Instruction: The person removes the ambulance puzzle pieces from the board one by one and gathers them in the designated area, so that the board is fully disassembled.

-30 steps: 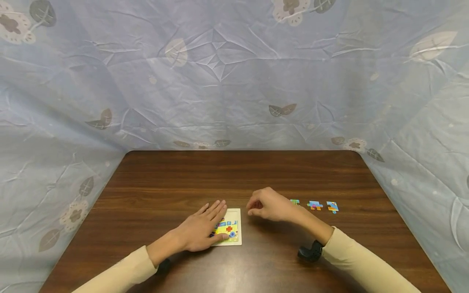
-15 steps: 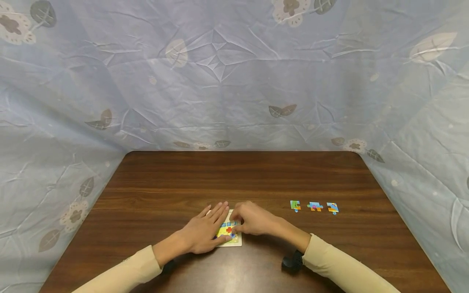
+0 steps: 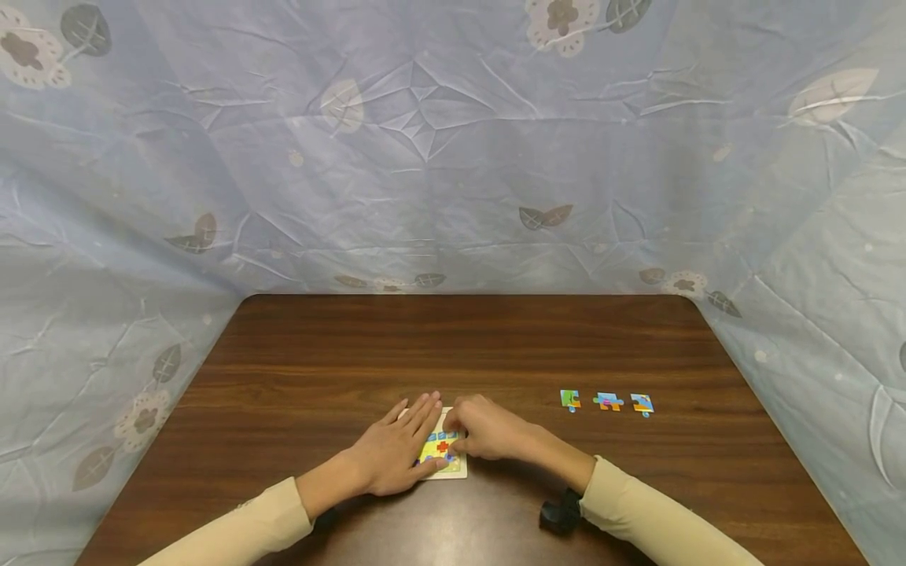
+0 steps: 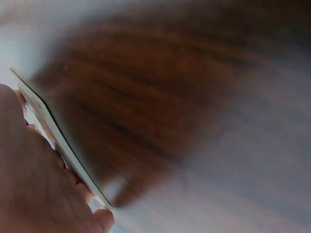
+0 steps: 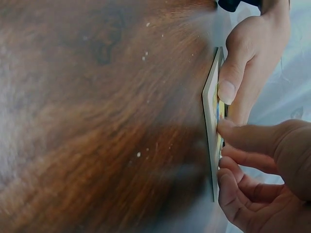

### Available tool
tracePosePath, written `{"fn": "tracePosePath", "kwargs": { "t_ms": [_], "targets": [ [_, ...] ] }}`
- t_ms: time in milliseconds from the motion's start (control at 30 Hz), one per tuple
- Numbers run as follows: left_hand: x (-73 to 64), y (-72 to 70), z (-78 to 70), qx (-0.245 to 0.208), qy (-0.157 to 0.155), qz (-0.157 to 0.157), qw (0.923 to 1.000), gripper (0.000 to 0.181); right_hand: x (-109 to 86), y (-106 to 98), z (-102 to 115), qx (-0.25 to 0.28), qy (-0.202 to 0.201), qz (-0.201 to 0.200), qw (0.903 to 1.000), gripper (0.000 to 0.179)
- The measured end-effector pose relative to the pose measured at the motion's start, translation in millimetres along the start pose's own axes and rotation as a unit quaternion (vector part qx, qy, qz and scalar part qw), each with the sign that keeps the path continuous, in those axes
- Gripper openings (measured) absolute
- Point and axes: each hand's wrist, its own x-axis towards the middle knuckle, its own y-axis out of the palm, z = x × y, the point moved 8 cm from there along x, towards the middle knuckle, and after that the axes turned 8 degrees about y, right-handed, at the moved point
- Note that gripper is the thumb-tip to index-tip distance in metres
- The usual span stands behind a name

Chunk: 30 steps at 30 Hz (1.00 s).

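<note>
Puzzle (image 3: 440, 450) at the frame's lower centre: the left hand (image 3: 393, 453) lies flat on it, fingers straight, probably steadying it; the right hand (image 3: 490, 430) curls over it, any pinch hidden.

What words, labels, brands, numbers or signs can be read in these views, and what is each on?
No word, label, brand or number can be read.
Only sign: a red cross, printed on the jigsaw puzzle.
Three loose jigsaw pieces: coloured pictures; any print is too small to read.
Floral cloth: leaf and flower motifs, no lettering visible.
</note>
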Motion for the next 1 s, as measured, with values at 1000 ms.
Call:
{"fn": "tracePosePath", "kwargs": {
  "t_ms": [1000],
  "targets": [
    [1.1, -3.6, 0.5, -0.014, -0.015, 0.024, 0.9995, 0.090, -5.8, -6.6, 0.8, 0.024, -0.005, -0.023, 0.9994, 0.013]
  ]
}}
